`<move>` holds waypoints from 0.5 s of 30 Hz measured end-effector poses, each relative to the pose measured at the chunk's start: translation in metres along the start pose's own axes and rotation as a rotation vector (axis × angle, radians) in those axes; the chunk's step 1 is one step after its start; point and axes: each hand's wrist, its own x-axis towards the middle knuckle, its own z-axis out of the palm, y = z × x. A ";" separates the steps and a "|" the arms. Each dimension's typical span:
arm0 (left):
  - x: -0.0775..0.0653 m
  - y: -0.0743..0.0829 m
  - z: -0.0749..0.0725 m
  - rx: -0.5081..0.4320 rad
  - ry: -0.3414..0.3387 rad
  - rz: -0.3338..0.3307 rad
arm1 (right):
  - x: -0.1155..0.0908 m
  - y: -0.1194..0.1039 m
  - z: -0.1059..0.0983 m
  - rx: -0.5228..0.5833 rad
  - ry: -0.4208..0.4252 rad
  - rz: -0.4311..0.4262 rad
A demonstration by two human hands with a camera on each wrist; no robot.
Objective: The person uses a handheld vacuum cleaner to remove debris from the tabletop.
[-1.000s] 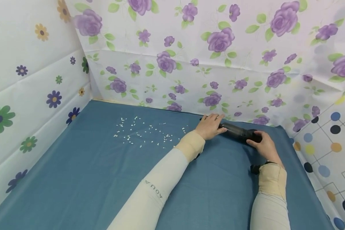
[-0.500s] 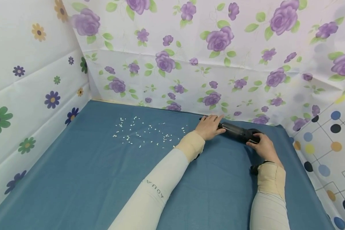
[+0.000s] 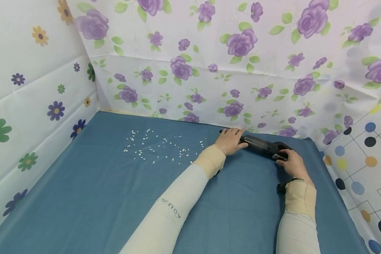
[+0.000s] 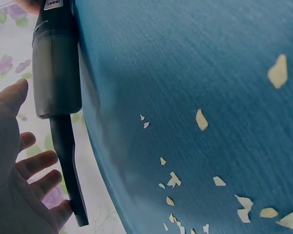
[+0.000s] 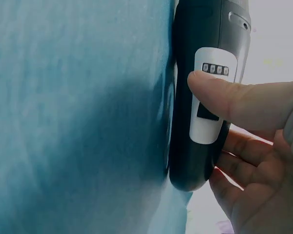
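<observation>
A black handheld vacuum cleaner (image 3: 257, 144) lies along the far edge of the blue-covered table. My right hand (image 3: 293, 164) holds its handle end. In the right wrist view the thumb (image 5: 217, 95) rests on a light panel (image 5: 205, 131) with small marks, and the other fingers are behind the body. At the other end is a narrow black nozzle (image 4: 66, 161). My left hand (image 3: 229, 141) is beside that nozzle, fingers spread and fairly straight; some fingertips seem to touch it, while the thumb stands apart. From the head view this hand covers most of the nozzle.
Small pale scraps (image 3: 158, 146) are scattered on the blue cloth (image 3: 114, 197) to the left of the left hand. A flower-patterned sheet (image 3: 203, 77) rises right behind the table's far edge. Patterned sheets also stand at the left and right sides.
The right hand has shifted slightly on the vacuum's handle end, and its light panel now shows more in the head view. The left hand has barely moved.
</observation>
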 end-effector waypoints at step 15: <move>0.000 0.005 0.001 0.038 -0.015 -0.016 | -0.005 0.000 0.000 -0.004 0.030 -0.022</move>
